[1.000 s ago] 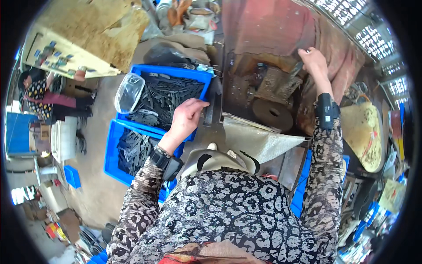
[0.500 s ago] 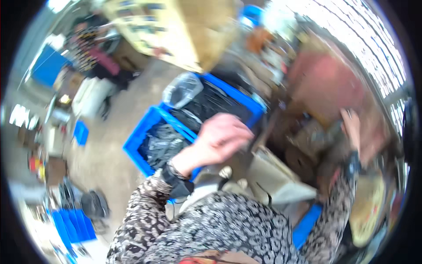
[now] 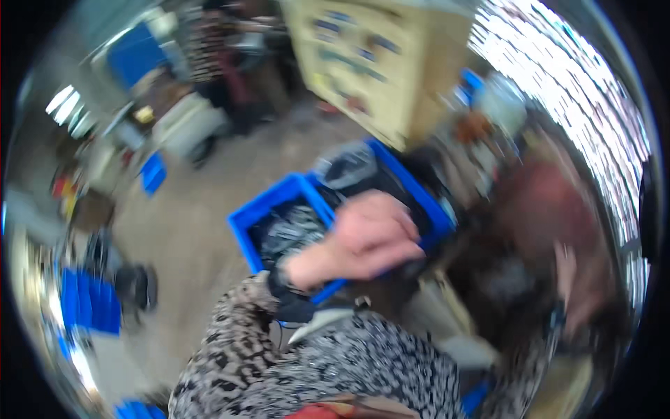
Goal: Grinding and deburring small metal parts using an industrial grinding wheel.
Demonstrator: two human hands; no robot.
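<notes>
Your left hand (image 3: 373, 234) is beside the right blue bin (image 3: 441, 222), your right hand (image 3: 564, 269) near the red cloth (image 3: 555, 199); whether either's fingers (image 3: 398, 257) grip cannot be told.

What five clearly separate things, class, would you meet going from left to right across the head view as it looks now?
Blue container, small blue box, blue bin of grey pieces, pale sheet, reddish cloth.

place: workshop | signs: blue bins (image 3: 246, 241) of dark strips (image 3: 293, 230), cream cabinet (image 3: 384, 87), brown floor (image 3: 185, 230)
</notes>
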